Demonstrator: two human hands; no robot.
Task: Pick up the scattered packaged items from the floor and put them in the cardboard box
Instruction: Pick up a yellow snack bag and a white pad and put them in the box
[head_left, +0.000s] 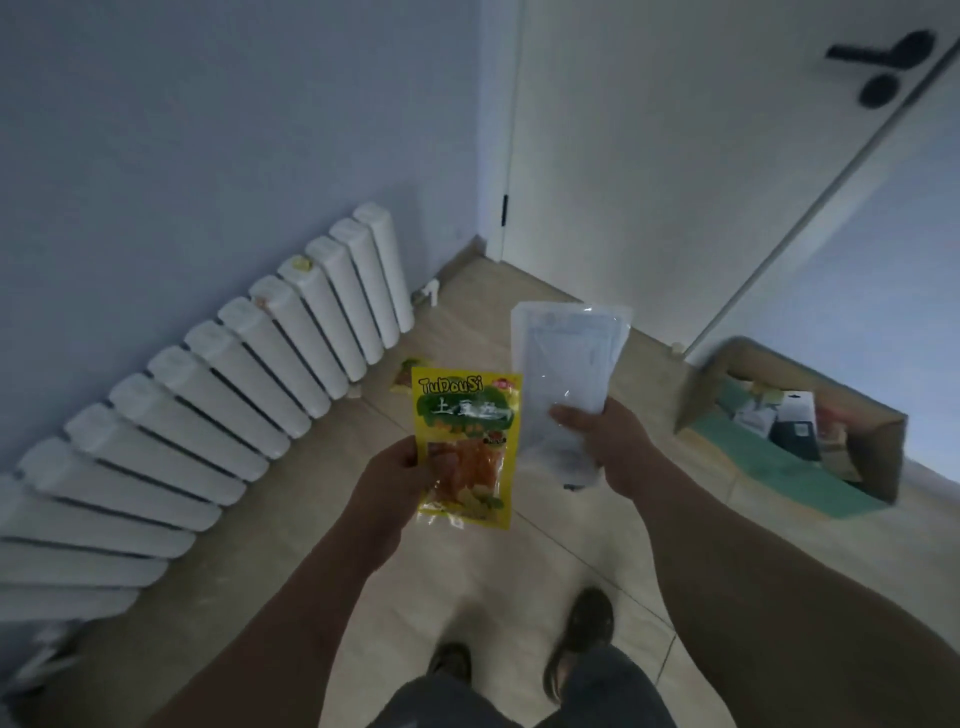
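Carrying step: left hand (387, 480) grips yellow snack packet (467, 447), right hand (605, 441) grips clear pouch (563, 364); next, the person likely turns right to the cardboard box (701, 395)

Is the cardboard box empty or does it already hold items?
Not empty. The cardboard box stands open beside the door, and several packaged items lie inside on its green bottom.

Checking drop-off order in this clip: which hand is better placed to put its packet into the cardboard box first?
Probably the right hand: it holds the clear packet on the side nearer the cardboard box. The left hand, gripping the yellow snack packet, would have to cross over.
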